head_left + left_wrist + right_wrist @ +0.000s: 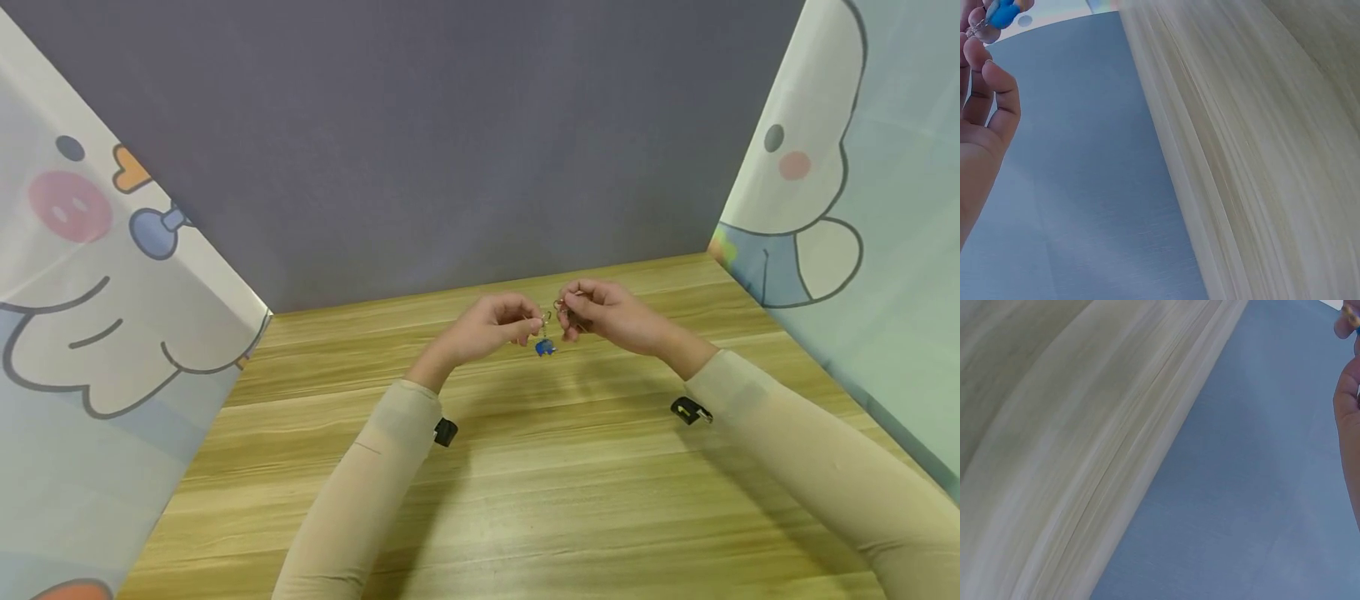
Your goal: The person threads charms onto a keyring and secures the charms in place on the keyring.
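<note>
Above the far part of the table, my left hand (491,327) pinches the top of a keychain between thumb and fingertips. Its small blue charm (545,347) hangs below on a short chain, and the same blue charm (1004,14) shows at the upper left of the left wrist view. Close by on the right, my right hand (609,317) pinches a small metal ring (558,306), with its fingers curled. Whatever else lies inside those fingers is mostly hidden. The right wrist view catches only the edge of the right hand (1349,394).
Both hands are over a wood-grain table (540,500). A grey panel (420,150) rises behind it, and printed cartoon panels stand at left (135,333) and right (885,292). Black wrist devices show under the left sleeve (446,432) and right sleeve (686,410).
</note>
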The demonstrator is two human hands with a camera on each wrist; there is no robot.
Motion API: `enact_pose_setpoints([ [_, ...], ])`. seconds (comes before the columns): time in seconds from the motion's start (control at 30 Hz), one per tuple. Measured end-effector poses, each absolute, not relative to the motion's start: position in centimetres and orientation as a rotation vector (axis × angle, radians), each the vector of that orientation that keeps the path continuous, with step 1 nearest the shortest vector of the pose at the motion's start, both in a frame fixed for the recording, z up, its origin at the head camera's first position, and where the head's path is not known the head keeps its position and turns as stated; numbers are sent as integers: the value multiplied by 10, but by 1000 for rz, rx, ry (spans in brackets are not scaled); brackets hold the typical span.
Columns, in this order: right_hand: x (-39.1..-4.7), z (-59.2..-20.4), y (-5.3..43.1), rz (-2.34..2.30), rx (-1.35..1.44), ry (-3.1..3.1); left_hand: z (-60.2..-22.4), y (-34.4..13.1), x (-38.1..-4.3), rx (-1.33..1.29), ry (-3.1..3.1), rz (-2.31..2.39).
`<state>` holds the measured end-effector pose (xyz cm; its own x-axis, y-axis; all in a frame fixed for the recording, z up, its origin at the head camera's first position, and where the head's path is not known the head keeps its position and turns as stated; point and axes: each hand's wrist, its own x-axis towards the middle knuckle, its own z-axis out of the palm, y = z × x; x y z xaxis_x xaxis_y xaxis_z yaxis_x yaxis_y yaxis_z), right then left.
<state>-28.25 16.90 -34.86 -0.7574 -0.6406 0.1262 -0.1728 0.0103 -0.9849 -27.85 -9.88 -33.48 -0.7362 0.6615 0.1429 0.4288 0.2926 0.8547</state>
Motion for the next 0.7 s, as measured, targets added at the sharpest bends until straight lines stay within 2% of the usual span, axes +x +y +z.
enact_pose_setpoints([
  [0.4,-273,-342,165,-1566,-978,2190,-332,-98,-277,1066,2341,1350],
  [0.7,-267,-343,162,-1587,-1027,2262,-333,-99,-276,1084,2309,1394],
])
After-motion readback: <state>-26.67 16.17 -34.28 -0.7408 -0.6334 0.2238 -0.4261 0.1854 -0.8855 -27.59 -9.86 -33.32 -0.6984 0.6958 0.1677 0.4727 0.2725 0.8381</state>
